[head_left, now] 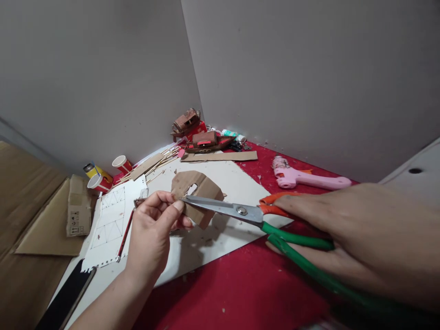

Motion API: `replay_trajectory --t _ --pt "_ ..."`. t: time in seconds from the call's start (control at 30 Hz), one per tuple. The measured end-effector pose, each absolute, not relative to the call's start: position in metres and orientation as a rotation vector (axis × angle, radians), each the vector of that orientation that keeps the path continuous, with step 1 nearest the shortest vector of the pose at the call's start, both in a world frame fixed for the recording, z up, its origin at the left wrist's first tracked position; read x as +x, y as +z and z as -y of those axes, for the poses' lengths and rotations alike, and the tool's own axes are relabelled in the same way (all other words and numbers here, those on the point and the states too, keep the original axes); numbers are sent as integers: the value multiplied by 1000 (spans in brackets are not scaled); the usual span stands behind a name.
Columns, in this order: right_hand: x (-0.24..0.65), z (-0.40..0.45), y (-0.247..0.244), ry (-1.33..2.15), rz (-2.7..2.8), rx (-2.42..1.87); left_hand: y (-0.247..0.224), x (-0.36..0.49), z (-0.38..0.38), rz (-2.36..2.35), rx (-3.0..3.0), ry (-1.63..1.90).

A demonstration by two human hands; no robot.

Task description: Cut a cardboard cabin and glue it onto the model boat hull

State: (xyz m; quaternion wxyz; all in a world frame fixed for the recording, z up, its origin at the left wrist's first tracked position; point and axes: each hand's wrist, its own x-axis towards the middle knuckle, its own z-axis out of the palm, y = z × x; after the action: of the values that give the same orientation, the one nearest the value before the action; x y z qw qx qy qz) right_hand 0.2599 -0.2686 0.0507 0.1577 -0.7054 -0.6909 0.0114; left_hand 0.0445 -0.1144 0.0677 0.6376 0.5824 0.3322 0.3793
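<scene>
My left hand (pixel 154 224) pinches the left edge of a brown cardboard piece (pixel 208 190) between thumb and fingers. The piece has cut corners and a small ragged hole near its middle, and it is held above the white board. In my right hand (pixel 343 233) is a pair of scissors (pixel 242 211) with one orange and one green handle. Their blades lie together over the cardboard, tips by the hole and close to my left thumb. Whether the blades bite into the cardboard I cannot tell.
A pink hot glue gun (pixel 309 178) lies on the red tabletop (pixel 206 293) at right. Two brown model boats (pixel 206 141), thin sticks (pixel 161 162) and a cardboard strip (pixel 220 156) are at the back. Paper cups (pixel 99 182), a drawing sheet (pixel 110 215) and a cardboard box (pixel 27 229) stand left.
</scene>
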Motion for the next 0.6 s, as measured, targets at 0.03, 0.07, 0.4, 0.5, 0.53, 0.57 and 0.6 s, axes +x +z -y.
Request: replay_trajectory --t 0.03,0.07,0.4,0.5,0.53,0.57,0.6 --pt "261 269 49 18 1979 -2004 68 45 115 -755 1331 869" --pt "262 268 47 11 1981 -2002 68 45 115 -751 1332 871" --pt "263 271 58 -56 2049 -2067 69 42 115 -738 1359 829" --pt "266 272 57 -65 2062 -2080 69 42 114 -738 1358 842" --pt "267 272 55 -76 2067 -2068 69 43 114 -739 1355 846" --pt "268 272 53 -89 2070 -2053 69 43 114 -739 1353 847" --pt "269 272 50 -99 2070 -2036 69 44 114 -738 1352 846"
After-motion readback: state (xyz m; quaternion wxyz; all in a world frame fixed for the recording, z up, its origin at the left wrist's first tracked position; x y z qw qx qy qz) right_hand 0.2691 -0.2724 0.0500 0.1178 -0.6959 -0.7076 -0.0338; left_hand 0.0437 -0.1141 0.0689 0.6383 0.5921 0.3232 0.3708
